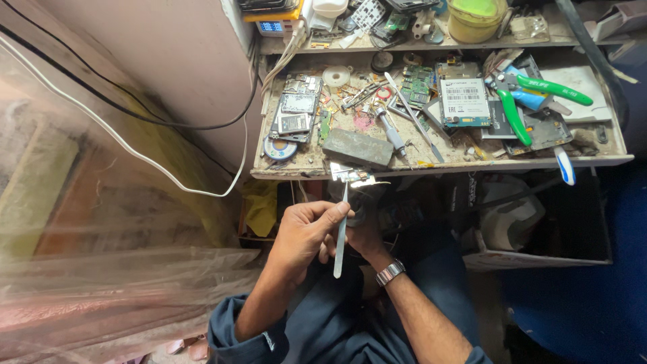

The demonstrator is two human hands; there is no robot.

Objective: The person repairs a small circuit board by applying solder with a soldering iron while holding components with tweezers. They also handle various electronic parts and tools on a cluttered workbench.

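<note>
A worn, grimy workbench (303, 165) carries clutter — a grey rectangular block (358, 148), green-handled pliers (532, 94), a screwdriver (391, 131), stripped phone boards (294, 114) and a labelled battery (464, 101) — with a shelf (404, 46) above holding a yellow tub (476, 19).

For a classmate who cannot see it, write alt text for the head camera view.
Seen from above, a seated person's left hand holds metal tweezers near a small shiny part that the right hand, wearing a wristwatch, holds up. Ahead, a worn workbench is crowded with circuit boards, green-handled pliers and a screwdriver.
</note>
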